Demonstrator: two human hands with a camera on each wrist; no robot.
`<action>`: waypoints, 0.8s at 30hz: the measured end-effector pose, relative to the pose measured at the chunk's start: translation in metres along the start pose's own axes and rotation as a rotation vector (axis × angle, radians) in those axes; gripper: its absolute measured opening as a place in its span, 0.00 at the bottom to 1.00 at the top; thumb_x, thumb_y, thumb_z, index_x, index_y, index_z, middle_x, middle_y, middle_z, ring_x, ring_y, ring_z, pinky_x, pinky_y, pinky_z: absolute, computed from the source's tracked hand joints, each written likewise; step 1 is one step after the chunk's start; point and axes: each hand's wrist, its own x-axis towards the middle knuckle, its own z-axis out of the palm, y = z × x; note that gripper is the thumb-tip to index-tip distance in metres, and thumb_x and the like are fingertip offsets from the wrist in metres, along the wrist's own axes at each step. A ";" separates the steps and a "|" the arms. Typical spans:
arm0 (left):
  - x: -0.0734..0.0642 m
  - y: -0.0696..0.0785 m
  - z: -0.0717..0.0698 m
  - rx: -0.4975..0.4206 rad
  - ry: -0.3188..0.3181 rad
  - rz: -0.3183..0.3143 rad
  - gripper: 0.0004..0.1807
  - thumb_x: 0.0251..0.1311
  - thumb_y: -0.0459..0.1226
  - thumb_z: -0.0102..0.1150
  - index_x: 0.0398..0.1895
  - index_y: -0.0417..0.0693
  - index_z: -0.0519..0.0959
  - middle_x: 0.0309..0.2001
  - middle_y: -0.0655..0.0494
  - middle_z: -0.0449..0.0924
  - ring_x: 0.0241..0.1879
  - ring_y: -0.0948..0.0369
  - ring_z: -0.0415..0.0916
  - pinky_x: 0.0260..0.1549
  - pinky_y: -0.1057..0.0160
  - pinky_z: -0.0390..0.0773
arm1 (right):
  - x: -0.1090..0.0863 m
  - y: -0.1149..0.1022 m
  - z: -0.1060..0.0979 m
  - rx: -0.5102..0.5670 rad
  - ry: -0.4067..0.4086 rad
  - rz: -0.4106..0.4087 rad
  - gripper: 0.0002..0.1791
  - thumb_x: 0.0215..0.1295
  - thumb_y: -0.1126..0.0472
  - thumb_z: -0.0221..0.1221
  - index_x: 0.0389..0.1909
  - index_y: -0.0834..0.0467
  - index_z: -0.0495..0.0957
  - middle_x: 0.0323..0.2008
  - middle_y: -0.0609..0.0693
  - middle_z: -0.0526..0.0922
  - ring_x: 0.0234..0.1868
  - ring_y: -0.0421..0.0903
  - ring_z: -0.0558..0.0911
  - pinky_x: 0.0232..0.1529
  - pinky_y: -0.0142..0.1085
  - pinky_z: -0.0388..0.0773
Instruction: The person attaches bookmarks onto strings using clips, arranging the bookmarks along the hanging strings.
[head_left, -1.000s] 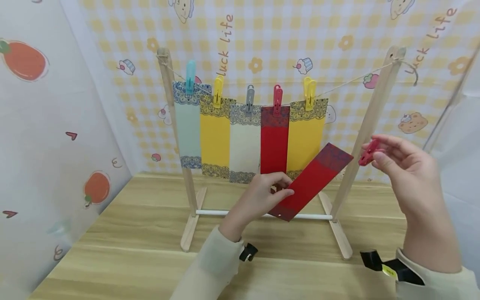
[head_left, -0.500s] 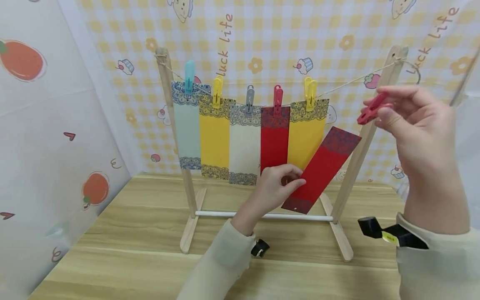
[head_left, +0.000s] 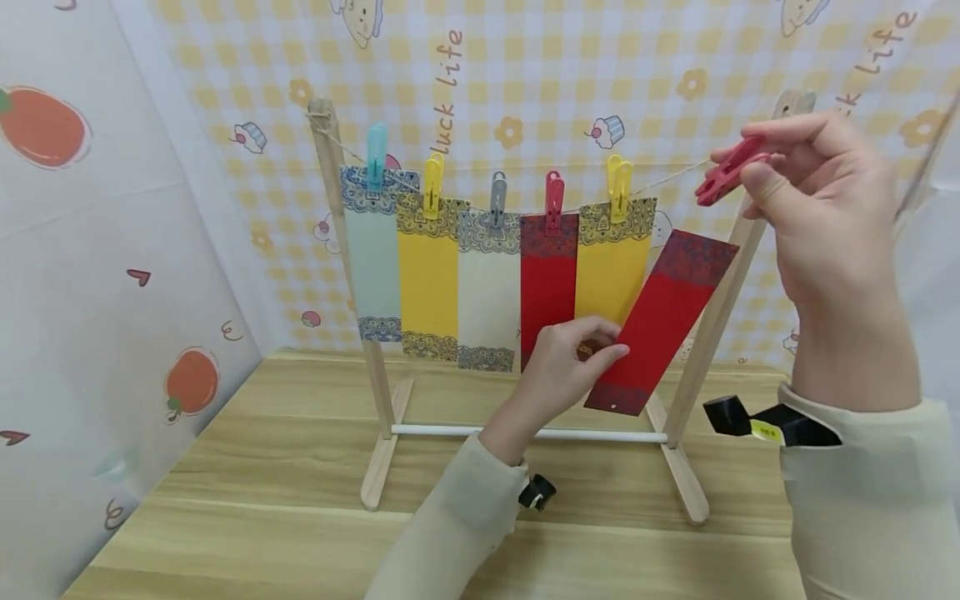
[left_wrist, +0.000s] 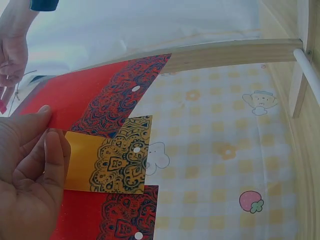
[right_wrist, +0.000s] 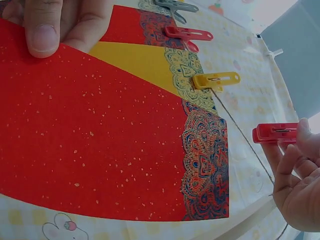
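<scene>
My left hand [head_left: 566,358] pinches a red paper bookmark [head_left: 663,325] by its left edge, near the lower end. The bookmark leans to the right, its patterned top end just below the string [head_left: 667,179]. Higher up on the right, my right hand [head_left: 825,187] pinches a red clothespin [head_left: 731,171] between thumb and fingers, close to the string. In the right wrist view the red clothespin [right_wrist: 275,132] points toward the line. Next to the held bookmark hangs a yellow bookmark [head_left: 611,267], clipped by a yellow clothespin [head_left: 619,190].
A wooden frame [head_left: 723,308] carries the string, its white crossbar [head_left: 442,431] low between the feet. Farther left hang a red bookmark [head_left: 549,287], a cream one [head_left: 487,292], another yellow one [head_left: 429,279] and a pale green one [head_left: 372,262]. A checked cloth backs everything.
My left hand has moved up and to the right with the red bookmark, which now stands steeper. My right hand has risen with the red clothespin to the string's height.
</scene>
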 end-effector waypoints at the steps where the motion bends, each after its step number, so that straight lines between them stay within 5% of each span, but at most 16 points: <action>1: 0.001 0.001 0.000 0.000 0.002 0.001 0.09 0.62 0.33 0.66 0.43 0.38 0.83 0.37 0.48 0.87 0.33 0.61 0.82 0.36 0.77 0.78 | 0.003 0.000 0.001 -0.002 0.011 -0.001 0.12 0.59 0.77 0.62 0.45 0.74 0.78 0.35 0.59 0.88 0.34 0.48 0.86 0.25 0.27 0.72; 9: 0.005 0.004 0.001 0.011 0.042 -0.002 0.10 0.62 0.34 0.66 0.45 0.39 0.83 0.36 0.49 0.87 0.34 0.63 0.82 0.37 0.78 0.78 | 0.023 -0.004 0.009 0.010 0.039 0.050 0.15 0.55 0.71 0.68 0.43 0.72 0.78 0.33 0.59 0.88 0.30 0.49 0.86 0.19 0.25 0.72; 17: 0.010 0.007 0.007 -0.005 0.063 -0.044 0.11 0.63 0.36 0.65 0.46 0.40 0.82 0.38 0.50 0.87 0.36 0.66 0.81 0.39 0.79 0.78 | 0.038 -0.005 0.014 -0.135 0.014 0.045 0.06 0.61 0.71 0.64 0.38 0.69 0.81 0.30 0.55 0.88 0.27 0.46 0.85 0.17 0.24 0.69; 24: 0.013 0.006 0.010 0.002 0.098 -0.054 0.11 0.63 0.36 0.64 0.47 0.40 0.82 0.38 0.51 0.87 0.36 0.67 0.81 0.39 0.80 0.78 | 0.047 -0.006 0.013 -0.244 -0.050 0.165 0.06 0.65 0.75 0.58 0.33 0.64 0.82 0.27 0.49 0.88 0.24 0.42 0.84 0.16 0.25 0.66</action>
